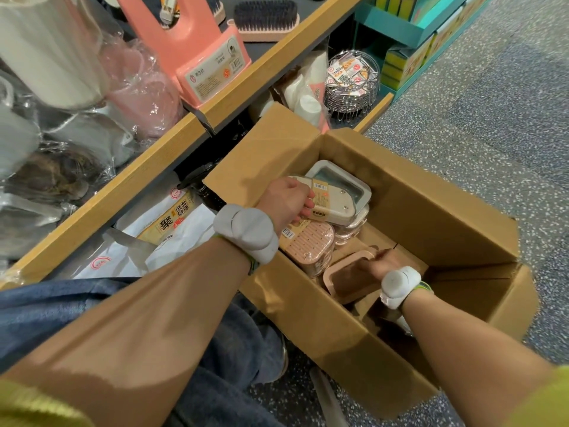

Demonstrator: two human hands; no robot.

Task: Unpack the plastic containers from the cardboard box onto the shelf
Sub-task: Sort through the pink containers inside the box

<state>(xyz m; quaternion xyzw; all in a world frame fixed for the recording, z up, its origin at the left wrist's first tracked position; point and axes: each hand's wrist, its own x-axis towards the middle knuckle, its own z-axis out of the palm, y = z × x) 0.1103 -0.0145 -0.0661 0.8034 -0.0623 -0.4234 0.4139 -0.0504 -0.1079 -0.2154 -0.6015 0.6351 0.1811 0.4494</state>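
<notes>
Left grip: the left hand (pixel 284 200) is closing around a beige lidded container (pixel 326 200), fingers curled over its near edge and paper label band, holding it at the top of a stack inside the cardboard box (pixel 409 192).
Right grip: the right hand (pixel 374 266) is reaching lower into the box, its fingers resting on the rim of a pink open container (pixel 348 274); whether they are actually pinching it is not showing from this angle.
Near: a white band is sitting on each wrist, and blue denim knees are pressing close to the box's near wall.
Middle: a pink perforated-lid container (pixel 308 240) is lying just under the left hand, on a stack of more pink ones; a grey-rimmed lid (pixel 345 180) is lying beneath the beige one.
Far: the wooden-edged shelf (pixel 147 161) is running diagonally beside the box, already carrying wrapped slippers (pixel 135 87), a pink plastic stand (pixel 197 57) and a brush (pixel 266 18).
Doing it well: lifting the beige container straight up looks wise, so the stack below is not toppling; steadying the pink pieces with the right hand should be helping.
Watch: the shelf nearest the box is looking crowded, so a bare spot probably needs choosing first.
</notes>
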